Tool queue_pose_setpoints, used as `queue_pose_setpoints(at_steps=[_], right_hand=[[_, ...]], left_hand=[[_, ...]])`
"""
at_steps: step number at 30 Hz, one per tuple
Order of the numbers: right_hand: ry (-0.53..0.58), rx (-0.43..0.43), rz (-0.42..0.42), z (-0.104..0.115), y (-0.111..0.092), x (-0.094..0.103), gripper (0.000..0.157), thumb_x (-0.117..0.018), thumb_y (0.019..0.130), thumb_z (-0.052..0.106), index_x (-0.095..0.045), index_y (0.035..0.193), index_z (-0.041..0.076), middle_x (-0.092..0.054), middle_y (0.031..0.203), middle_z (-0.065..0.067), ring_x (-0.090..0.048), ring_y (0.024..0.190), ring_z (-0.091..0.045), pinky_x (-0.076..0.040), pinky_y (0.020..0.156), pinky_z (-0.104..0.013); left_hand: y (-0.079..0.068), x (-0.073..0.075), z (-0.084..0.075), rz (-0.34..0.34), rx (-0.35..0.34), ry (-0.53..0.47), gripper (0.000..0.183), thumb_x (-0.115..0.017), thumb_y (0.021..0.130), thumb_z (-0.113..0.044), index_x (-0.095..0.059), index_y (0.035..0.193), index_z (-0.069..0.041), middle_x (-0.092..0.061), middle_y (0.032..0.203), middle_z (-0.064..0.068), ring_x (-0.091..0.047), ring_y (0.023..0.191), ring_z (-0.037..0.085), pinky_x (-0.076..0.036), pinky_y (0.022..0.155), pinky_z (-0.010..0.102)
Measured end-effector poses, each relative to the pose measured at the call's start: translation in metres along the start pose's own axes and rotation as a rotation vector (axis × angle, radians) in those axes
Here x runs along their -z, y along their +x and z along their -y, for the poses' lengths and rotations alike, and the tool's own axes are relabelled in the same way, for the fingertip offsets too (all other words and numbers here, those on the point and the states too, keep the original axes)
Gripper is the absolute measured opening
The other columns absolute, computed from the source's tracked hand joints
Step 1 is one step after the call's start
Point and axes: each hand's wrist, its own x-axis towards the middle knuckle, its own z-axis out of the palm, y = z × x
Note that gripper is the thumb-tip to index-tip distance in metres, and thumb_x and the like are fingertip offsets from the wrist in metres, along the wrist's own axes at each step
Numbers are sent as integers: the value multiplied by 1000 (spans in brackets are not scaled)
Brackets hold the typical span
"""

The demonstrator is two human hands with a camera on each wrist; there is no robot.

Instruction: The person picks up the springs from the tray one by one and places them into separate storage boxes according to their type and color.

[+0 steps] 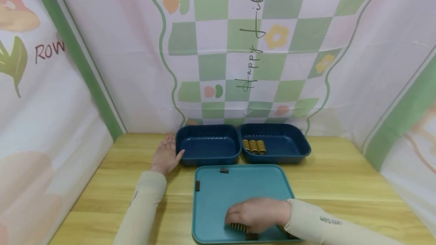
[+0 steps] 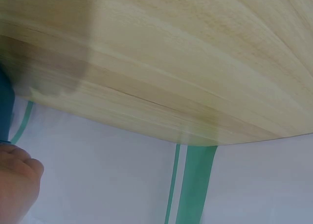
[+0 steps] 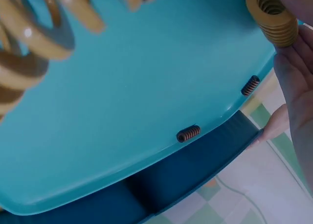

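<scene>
In the head view, my right hand (image 1: pixel 255 213) is low over the turquoise tray (image 1: pixel 238 196), its thumb and fingers gripping a yellow coil spring (image 3: pixel 281 32). A dark spring (image 1: pixel 252 236) lies just beneath that hand, and another spring (image 1: pixel 285 231) is partly hidden by the wrist. Two small brown springs lie on the tray, one by its far edge (image 1: pixel 224 171) and one by its left edge (image 1: pixel 197 186). At the left end of the left navy bin (image 1: pixel 207 160), my left hand (image 1: pixel 165 156) rests with straight fingers against the side and the thumb at the rim.
Beside it stands a right navy bin (image 1: pixel 282 158) with three yellow springs (image 1: pixel 253 146) at its left end. Large yellow coils (image 3: pixel 29 38) loom close to the right wrist camera. A printed curtain (image 1: pixel 136 67) hangs behind the wooden table (image 1: pixel 340 177).
</scene>
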Motion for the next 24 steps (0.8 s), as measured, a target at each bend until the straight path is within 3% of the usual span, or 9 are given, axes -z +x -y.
queue_pose_setpoints(at_steps=[7,13,18,24], right_hand=[[-97,-17,-34,0,3,-3,47,-70,79,-3,-57,121,12,-57,116,3,-55,103,-3,-44,82,-8],[-115,-24,-39,-6,6,-6,42,-69,80,-4,-59,117,11,-58,111,2,-55,99,-3,-43,81,-8],[-45,-94,-38,-12,5,-8,46,-71,75,-7,-59,116,11,-59,109,2,-56,98,-3,-44,81,-9],[159,-188,-108,-20,2,-9,51,-73,70,-4,-59,117,11,-60,110,3,-56,101,-4,-46,82,-13]], left_hand=[[1,0,-1,-2,2,2,71,-30,102,-43,-22,143,14,-21,150,28,-17,140,38,-17,114,46],[1,0,-1,9,4,12,72,-30,101,-44,-23,143,14,-20,150,28,-17,140,38,-17,114,46],[1,1,-1,0,4,8,71,-30,101,-43,-24,142,14,-21,150,28,-18,140,38,-17,114,46],[0,3,-1,15,3,9,72,-29,101,-44,-23,143,14,-21,150,28,-16,140,37,-17,114,45]])
